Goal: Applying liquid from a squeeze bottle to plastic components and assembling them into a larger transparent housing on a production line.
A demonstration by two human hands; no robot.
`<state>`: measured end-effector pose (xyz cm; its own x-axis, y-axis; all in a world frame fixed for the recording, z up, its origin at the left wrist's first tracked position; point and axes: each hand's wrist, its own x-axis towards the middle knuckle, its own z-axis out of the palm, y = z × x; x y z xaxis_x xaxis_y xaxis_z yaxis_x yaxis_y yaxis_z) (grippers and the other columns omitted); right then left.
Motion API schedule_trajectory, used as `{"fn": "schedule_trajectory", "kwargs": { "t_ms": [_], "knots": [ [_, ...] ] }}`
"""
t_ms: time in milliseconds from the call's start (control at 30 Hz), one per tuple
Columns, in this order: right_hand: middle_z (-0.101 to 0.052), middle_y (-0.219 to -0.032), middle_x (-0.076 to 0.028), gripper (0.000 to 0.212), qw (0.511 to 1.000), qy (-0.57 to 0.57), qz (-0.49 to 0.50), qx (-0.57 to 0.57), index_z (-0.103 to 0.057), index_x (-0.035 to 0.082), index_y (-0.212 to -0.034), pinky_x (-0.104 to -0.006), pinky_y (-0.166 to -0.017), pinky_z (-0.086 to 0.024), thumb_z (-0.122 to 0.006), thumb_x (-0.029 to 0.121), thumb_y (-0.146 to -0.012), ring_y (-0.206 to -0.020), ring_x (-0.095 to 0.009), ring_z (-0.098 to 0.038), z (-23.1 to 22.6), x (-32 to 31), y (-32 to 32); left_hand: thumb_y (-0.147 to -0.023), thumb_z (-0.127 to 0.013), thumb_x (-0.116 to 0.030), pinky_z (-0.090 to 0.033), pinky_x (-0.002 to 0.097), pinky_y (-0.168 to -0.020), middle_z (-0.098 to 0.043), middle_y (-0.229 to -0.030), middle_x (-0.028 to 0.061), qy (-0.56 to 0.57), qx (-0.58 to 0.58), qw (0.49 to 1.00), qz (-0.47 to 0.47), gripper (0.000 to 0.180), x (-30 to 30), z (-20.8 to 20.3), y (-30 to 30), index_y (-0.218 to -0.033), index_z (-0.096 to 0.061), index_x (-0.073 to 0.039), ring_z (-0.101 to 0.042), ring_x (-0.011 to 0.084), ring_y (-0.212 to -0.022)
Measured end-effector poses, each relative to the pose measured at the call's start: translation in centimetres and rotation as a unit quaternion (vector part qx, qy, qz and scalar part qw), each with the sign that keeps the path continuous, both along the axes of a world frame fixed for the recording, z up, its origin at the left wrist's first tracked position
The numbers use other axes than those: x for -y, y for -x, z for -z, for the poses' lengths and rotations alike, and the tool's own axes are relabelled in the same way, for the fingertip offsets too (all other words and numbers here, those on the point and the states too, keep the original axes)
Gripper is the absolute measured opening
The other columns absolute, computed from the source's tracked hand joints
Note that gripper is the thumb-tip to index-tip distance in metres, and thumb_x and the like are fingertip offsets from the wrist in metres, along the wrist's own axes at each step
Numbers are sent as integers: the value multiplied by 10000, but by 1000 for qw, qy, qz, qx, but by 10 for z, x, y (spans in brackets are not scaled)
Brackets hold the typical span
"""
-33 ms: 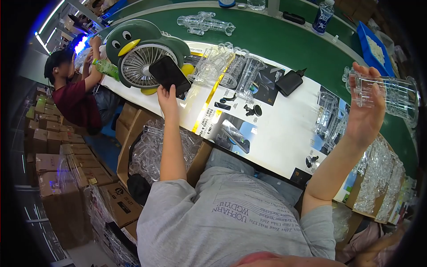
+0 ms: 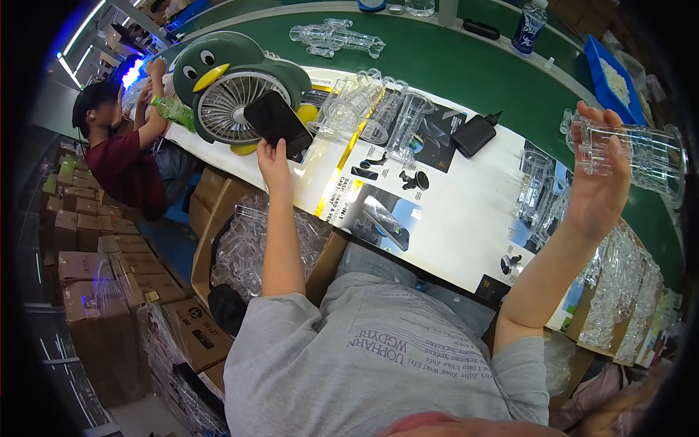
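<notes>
At the right, my right hand point(image 2: 601, 175) is closed around a clear, hollow plastic piece point(image 2: 648, 162), a wide tube with a flared rim, raised above the table. My left hand point(image 2: 274, 169) grips the lower edge of a black smartphone point(image 2: 279, 122), which leans on the front of a green penguin-shaped fan point(image 2: 233, 98). Several similar clear pieces point(image 2: 349, 116) stand to the right of the fan. More clear pieces point(image 2: 535, 189) lie near my right forearm, and another point(image 2: 336, 38) rests on the green surface behind.
A black pouch-like case point(image 2: 473, 135) lies on the printed white sheet point(image 2: 451, 211). A bottle point(image 2: 529, 29) and a blue tray point(image 2: 615, 80) sit at the far right. Below the table, a carton holds clear parts point(image 2: 255, 247). At the left, a person point(image 2: 120, 156) sits near stacked cartons point(image 2: 95, 284).
</notes>
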<state>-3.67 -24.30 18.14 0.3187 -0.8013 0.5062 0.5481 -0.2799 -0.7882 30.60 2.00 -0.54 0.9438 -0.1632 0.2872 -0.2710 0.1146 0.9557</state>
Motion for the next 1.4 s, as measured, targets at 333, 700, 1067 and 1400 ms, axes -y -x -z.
{"fn": "schedule_trajectory", "kwargs": {
  "t_ms": [333, 700, 1067, 1400],
  "knots": [
    [-565, -1056, -199, 447, 1000, 6, 11, 4, -463, -48, -1122, -374, -937, -385, -537, 230, -779, -1079, -292, -513, -3, -5, -3, -816, -580, -57, -395, 257, -859, -527, -1053, 140, 35, -24, 999, -10, 368, 1, 4, -6, -1104, -374, 42, -506, 175, -972],
    [-559, -1060, -199, 436, 1000, 1, 8, 3, -458, -51, -1124, -372, -935, -383, -524, 218, -787, -1081, -285, -509, -4, -5, -3, -777, -641, -57, -413, 253, -834, -536, -1030, 135, 9, -22, 1000, -21, 386, 6, 0, -7, -1054, -389, 37, -524, 173, -937],
    [-559, -1053, -204, 445, 1000, 0, 4, 6, -454, -57, -1125, -370, -925, -389, -525, 220, -784, -1071, -282, -514, -3, -4, -4, -787, -624, -76, -421, 237, -791, -541, -984, 111, 15, -17, 1000, -18, 370, 4, 6, -13, -1057, -397, 33, -524, 153, -891],
    [-553, -1104, -172, 452, 1000, 2, -4, -13, -470, 6, -1151, -379, -990, -334, -540, 268, -789, -1128, -273, -475, 0, -2, -1, -766, -658, -116, -418, 256, -809, -537, -1007, 125, 5, -2, 999, -47, 438, 13, -1, -10, -1080, -393, 37, -524, 165, -897]
  ]
}}
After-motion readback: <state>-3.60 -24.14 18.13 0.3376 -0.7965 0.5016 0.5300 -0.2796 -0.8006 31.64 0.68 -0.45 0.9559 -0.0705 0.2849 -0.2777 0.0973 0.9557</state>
